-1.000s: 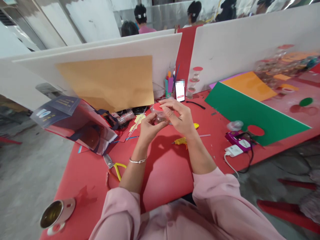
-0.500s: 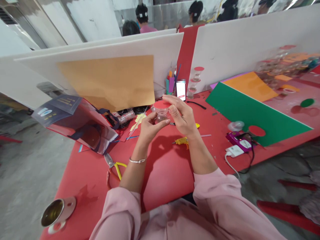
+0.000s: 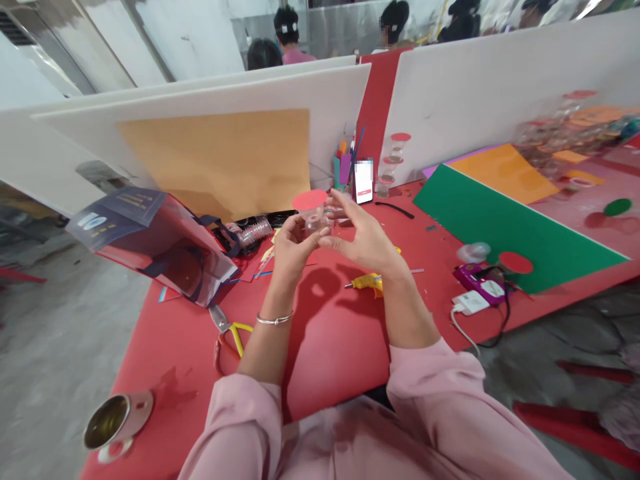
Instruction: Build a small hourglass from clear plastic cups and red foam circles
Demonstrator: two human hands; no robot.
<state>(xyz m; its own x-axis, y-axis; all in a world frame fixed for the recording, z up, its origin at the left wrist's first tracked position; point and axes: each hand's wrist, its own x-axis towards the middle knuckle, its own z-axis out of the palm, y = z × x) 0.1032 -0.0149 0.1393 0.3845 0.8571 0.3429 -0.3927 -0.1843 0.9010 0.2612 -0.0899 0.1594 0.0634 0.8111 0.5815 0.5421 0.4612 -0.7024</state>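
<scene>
Above the red table, a clear plastic hourglass-shaped piece with a flat red disc (image 3: 310,199) on top stands upright between my hands. My left hand (image 3: 295,248) grips its lower part from the left, thumb in front. My right hand (image 3: 363,240) curves round its right side, thumb close to the left thumb and fingers reaching behind; their exact contact is partly hidden. A yellow glue gun (image 3: 369,283) lies on the table beside my right forearm. Left of my left forearm is a cutting tool (image 3: 231,331) with one yellow and one red handle.
A metal mug (image 3: 123,420) stands front left, near a dark-blue and red bag (image 3: 155,247). A lit phone (image 3: 363,181) leans at the back beside stacked clear pieces with red discs (image 3: 393,161). Right are a green sheet (image 3: 505,227) and a purple power strip (image 3: 480,283). People sit beyond the partition.
My right hand has come down from the red disc to the piece's right side. The disc now shows fully, and the piece has shifted slightly left and up.
</scene>
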